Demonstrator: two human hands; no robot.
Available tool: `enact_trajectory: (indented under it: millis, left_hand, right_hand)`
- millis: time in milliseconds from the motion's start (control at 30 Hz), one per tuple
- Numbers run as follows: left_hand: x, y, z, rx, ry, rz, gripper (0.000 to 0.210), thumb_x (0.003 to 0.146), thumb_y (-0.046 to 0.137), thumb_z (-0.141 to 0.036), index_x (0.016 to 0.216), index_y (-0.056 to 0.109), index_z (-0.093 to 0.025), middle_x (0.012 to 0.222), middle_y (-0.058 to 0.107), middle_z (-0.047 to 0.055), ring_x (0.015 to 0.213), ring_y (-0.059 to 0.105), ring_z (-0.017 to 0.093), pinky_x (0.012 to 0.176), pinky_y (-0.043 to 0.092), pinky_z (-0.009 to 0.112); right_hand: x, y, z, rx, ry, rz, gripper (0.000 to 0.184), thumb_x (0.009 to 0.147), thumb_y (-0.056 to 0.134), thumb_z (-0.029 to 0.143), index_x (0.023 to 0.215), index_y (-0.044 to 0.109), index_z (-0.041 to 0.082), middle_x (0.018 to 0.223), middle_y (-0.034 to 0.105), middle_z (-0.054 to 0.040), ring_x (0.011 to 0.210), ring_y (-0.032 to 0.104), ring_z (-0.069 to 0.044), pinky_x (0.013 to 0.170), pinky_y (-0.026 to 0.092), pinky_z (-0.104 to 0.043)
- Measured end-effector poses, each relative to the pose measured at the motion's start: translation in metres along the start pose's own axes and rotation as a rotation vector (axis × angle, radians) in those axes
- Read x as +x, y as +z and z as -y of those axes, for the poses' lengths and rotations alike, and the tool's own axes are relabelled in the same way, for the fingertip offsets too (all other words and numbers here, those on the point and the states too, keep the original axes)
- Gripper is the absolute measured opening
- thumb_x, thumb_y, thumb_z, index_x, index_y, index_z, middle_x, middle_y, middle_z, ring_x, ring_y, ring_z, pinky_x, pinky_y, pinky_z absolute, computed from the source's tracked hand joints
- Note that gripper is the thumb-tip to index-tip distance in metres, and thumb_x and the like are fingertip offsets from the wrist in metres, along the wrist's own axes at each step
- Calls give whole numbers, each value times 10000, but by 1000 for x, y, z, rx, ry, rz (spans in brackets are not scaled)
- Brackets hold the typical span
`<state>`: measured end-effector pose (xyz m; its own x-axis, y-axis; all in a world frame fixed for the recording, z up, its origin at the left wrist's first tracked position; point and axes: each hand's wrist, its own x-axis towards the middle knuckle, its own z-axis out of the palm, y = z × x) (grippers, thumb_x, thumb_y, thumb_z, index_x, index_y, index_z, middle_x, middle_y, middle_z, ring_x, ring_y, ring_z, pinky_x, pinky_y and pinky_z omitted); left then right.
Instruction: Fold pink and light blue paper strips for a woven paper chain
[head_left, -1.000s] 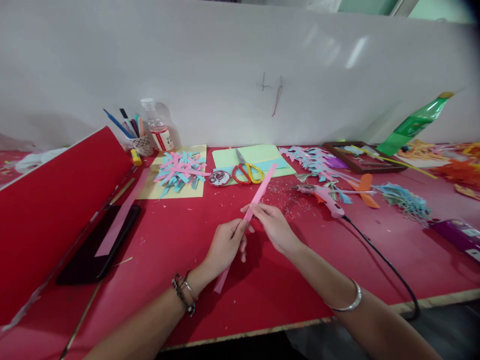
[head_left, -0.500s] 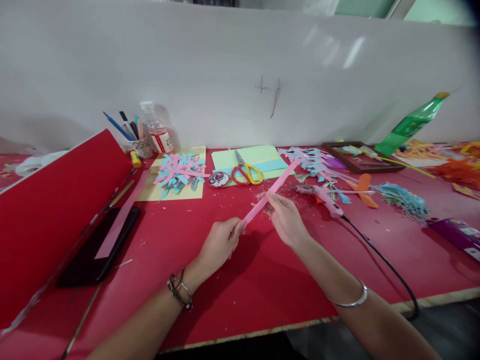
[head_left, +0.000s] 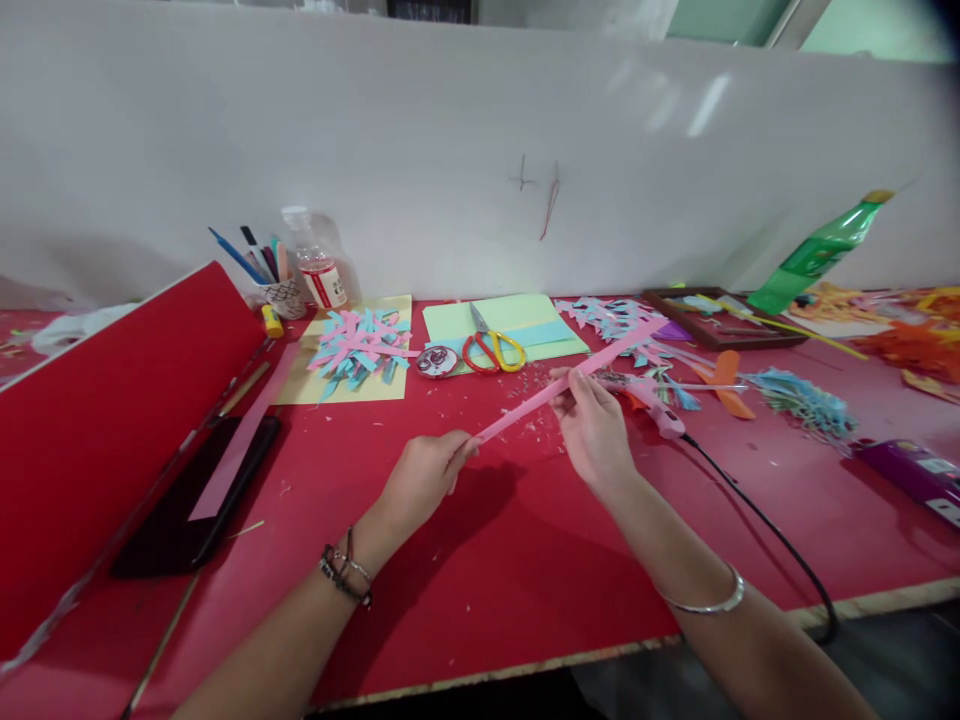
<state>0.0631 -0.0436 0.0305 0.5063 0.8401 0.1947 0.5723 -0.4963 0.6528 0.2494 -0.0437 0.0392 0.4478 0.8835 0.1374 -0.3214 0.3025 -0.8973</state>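
Pink strip (head_left: 525, 408) | left hand (head_left: 420, 480), right hand (head_left: 598, 432) each pinching it | glue gun (head_left: 660, 408) beside right hand | scissors (head_left: 481, 322) beyond

No legible text. Clear bottle (head_left: 304, 240), beyond and left of the left fingers (head_left: 457, 445): red-and-white label (head_left: 325, 287), dark characters too small to read. Green bottle (head_left: 821, 250), beyond and right of the right fingers (head_left: 582, 388): pale print, unreadable. Purple pack (head_left: 904, 478), well right of the right fingers: pale panels, any lettering blurred.
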Motion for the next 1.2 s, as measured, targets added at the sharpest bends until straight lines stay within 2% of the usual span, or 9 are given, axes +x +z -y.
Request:
enact_trajectory:
  millis: [100,167,367,500,600,733,933,1067,1200]
  left_hand:
    - [0,-3,1,-40,10,24,317,833,328,-338,733,566,-156,366,408,-58,311,387,55,382,292,164]
    - [0,-5,1,-130,-6,90,336,829,327,-366,749,575,-154,363,404,-63,293,379,47,364,293,156]
    - [0,-3,3,-735,-163,436,501,835,200,-458,911,562,-120,523,540,1,380,507,76,412,394,188]
    - [0,4,-2,-1013,-274,550,527,829,181,-483,930,545,-116,532,507,-8,407,500,72,431,414,197]
    - [-2,10,-8,-1089,-302,514,457,822,249,-477,876,541,-129,436,410,-63,315,388,37,390,387,177]
    - [-3,15,-13,-1066,-310,430,382,806,319,-467,739,512,-145,357,350,-95,252,305,23,356,366,165]
    - [-2,18,-14,-1036,-347,379,436,807,265,-490,651,485,-148,317,309,-103,229,258,21,332,329,157]
    - [-2,23,-11,-1006,-329,345,453,800,251,-509,550,397,-160,315,308,-99,234,274,23,333,314,158]
    - [-3,25,-9,-931,-306,302,410,796,289,-491,557,369,-168,331,310,-100,252,279,27,300,271,140]
  right_hand:
    - [1,-1,1,51,11,4,98,685,567,286,683,597,193,764,553,15,544,428,-42,559,390,-186]
    - [2,-1,1,81,25,2,91,684,572,279,679,604,194,753,550,22,548,431,-38,550,387,-175]
    - [3,-1,1,164,115,29,95,642,617,286,664,620,193,729,547,29,621,475,-48,557,395,-159]
    - [-4,4,-4,85,129,112,110,671,591,302,684,628,200,726,549,20,627,476,-59,563,396,-170]
    - [-11,8,-9,-31,108,196,141,712,546,312,717,633,202,707,552,11,649,481,-77,589,396,-190]
    - [-15,9,-13,-138,82,263,164,732,518,314,749,636,202,760,577,-5,686,485,-102,636,395,-225]
    - [-14,8,-14,-149,92,264,175,731,518,323,763,641,202,772,583,-17,681,475,-108,633,389,-236]
    - [-13,8,-15,-136,105,259,181,725,521,331,762,643,201,774,584,-17,691,475,-111,630,389,-238]
    - [-12,6,-15,-161,89,249,195,725,522,338,779,644,196,771,585,-21,670,471,-111,612,385,-243]
